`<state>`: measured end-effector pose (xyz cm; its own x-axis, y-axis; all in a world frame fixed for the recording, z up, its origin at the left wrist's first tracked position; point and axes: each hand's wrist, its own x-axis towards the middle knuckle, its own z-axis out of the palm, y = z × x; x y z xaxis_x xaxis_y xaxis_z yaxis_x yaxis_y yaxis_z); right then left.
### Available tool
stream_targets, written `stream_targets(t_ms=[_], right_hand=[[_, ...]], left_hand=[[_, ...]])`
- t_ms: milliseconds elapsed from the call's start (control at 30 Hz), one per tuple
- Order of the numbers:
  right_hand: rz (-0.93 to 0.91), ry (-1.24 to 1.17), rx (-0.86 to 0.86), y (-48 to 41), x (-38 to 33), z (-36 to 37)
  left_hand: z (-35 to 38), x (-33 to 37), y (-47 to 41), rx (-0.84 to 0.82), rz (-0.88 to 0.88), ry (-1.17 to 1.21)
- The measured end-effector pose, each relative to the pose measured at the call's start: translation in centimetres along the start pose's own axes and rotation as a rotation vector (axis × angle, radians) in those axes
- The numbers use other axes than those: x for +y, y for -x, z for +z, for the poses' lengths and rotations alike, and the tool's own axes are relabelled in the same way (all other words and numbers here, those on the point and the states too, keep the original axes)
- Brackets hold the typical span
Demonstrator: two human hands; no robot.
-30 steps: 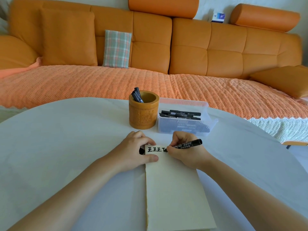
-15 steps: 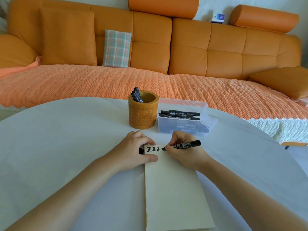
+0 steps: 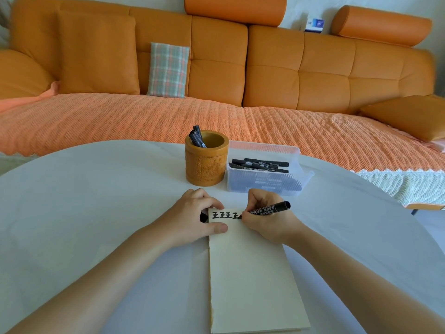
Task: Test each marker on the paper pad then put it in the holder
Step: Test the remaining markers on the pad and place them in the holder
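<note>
A cream paper pad lies on the white table in front of me, with a row of black marks along its top edge. My right hand grips a black marker in a writing hold, its tip down on the pad at the end of that row. My left hand presses the pad's top left corner, thumb flat on the paper, and a small black object, probably the marker's cap, shows under its fingers. Behind stands a round bamboo holder with a few black markers in it.
A clear plastic bin to the right of the holder contains several more black markers. An orange sofa with a plaid cushion runs along the far side of the table.
The marker tip has worked on at the right end of the row, where the last mark has grown fuller. My left hand has stayed on the pad's corner.
</note>
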<state>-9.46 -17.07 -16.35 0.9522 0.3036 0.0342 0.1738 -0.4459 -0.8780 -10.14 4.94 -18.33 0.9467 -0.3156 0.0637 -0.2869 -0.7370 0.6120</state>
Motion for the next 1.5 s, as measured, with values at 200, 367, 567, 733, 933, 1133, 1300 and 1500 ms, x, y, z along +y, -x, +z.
stream_targets(t_ms=[200, 367, 567, 733, 933, 1133, 1300, 1500], right_hand=[[-0.005, -0.208, 0.121, 0.0, 0.2, -0.4], [-0.212, 0.005, 0.143, 0.0, -0.2, -1.9], [-0.117, -0.125, -0.067, 0.5, -2.3, -2.5], [0.119, -0.653, -0.151, 1.1, -2.8, -0.7], [0.166, -0.704, -0.16, 1.0, -3.0, 0.0], [-0.025, 0.296, 0.101, 0.5, -3.1, -0.6], [-0.089, 0.449, 0.15, 0.7, -2.8, -0.8], [-0.116, 0.479, 0.108, 0.8, -2.8, -0.6]], left_hand=[[-0.4, 0.0, 0.1, -0.019, 0.008, 0.012], [-2.7, -0.4, 0.6, 0.035, 0.036, -0.039], [-3.5, -1.2, 1.2, 0.025, 0.048, -0.19], [-3.3, -1.1, 1.1, 0.11, 0.019, -0.199], [-3.7, -0.7, 1.2, 0.268, -0.061, -0.044], [-3.9, 0.0, 1.1, 0.27, -0.002, 0.113], [-3.6, 0.4, 1.1, 0.246, 0.019, 0.12], [-3.3, 1.1, 1.2, 0.203, 0.057, 0.084]])
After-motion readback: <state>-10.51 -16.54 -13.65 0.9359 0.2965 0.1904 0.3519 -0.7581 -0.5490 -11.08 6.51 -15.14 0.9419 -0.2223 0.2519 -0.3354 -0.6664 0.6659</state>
